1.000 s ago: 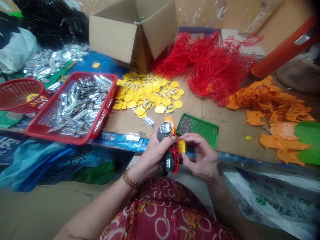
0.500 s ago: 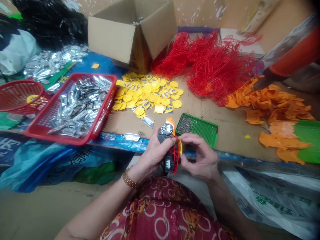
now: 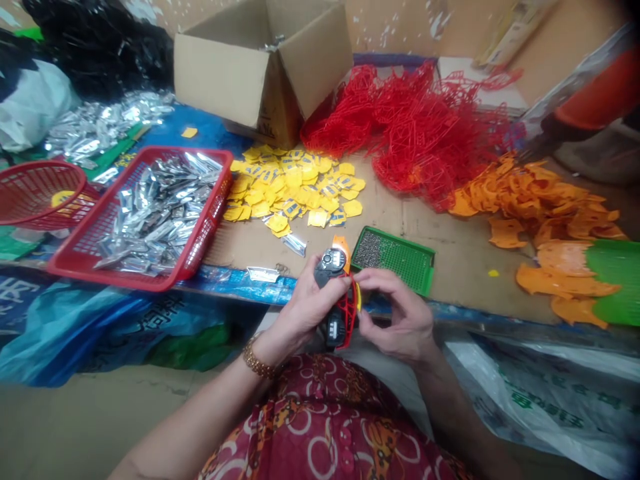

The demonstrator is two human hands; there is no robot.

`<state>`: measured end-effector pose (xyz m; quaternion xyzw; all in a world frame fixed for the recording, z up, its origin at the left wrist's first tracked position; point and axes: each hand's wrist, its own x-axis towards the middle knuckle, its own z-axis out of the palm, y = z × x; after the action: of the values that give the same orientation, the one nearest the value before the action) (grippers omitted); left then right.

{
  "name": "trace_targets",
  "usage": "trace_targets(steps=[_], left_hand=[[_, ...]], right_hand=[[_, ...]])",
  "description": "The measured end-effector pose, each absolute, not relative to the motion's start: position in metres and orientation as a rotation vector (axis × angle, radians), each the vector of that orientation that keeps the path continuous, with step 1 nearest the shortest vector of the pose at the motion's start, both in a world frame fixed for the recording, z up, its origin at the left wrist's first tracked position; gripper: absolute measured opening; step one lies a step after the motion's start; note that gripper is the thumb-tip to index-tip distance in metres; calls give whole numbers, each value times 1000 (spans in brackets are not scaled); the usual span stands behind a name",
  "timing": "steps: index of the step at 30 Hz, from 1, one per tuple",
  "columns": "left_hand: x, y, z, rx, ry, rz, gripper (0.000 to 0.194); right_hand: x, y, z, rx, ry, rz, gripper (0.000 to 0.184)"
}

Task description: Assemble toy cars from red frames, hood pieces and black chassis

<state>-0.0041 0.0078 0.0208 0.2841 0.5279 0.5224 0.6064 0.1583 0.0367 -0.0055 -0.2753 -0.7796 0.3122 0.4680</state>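
Observation:
My left hand [image 3: 307, 303] is closed around a black toy vehicle [image 3: 334, 277] with a red lattice frame and an orange piece at its far end. Its thumb presses along the red frame [image 3: 346, 313]. On the right side of the toy, my right hand [image 3: 403, 317] pinches a yellow plastic piece [image 3: 359, 298] against the frame with thumb and fingertips. Both hands are in front of the table's near edge, above the lap. Just beyond them stands a green tray [image 3: 410, 263] with small metal bits, probably screws, at its left end.
A red basket [image 3: 60, 267] holds silvery pieces. Yellow pieces [image 3: 300, 183] lie before a cardboard box [image 3: 220, 77]. Red lattice frames [image 3: 420, 127] and orange pieces [image 3: 545, 200] are heaped to the right. Another person's orange sleeve [image 3: 603, 97] reaches in there.
The co-worker's arm has drawn back up and right from the orange pile. My hands keep their hold, with the toy turned very slightly.

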Motion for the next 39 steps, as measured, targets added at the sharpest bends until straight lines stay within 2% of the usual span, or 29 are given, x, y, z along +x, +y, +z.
trace_targets(steps=[15, 22, 28, 39], left_hand=[[-3, 6, 17, 595, 1167, 1284, 25], [0, 4, 12, 506, 1138, 1397, 26], [2, 3, 12, 451, 1161, 1470, 28], [-1, 4, 16, 359, 1154, 1527, 30]], right_hand=[[148, 25, -7, -726, -1863, 654, 48], [135, 11, -8, -792, -1903, 458, 62], [130, 1, -11, -793, -1955, 523, 75], [125, 2, -10, -716, -1974, 532, 78]])
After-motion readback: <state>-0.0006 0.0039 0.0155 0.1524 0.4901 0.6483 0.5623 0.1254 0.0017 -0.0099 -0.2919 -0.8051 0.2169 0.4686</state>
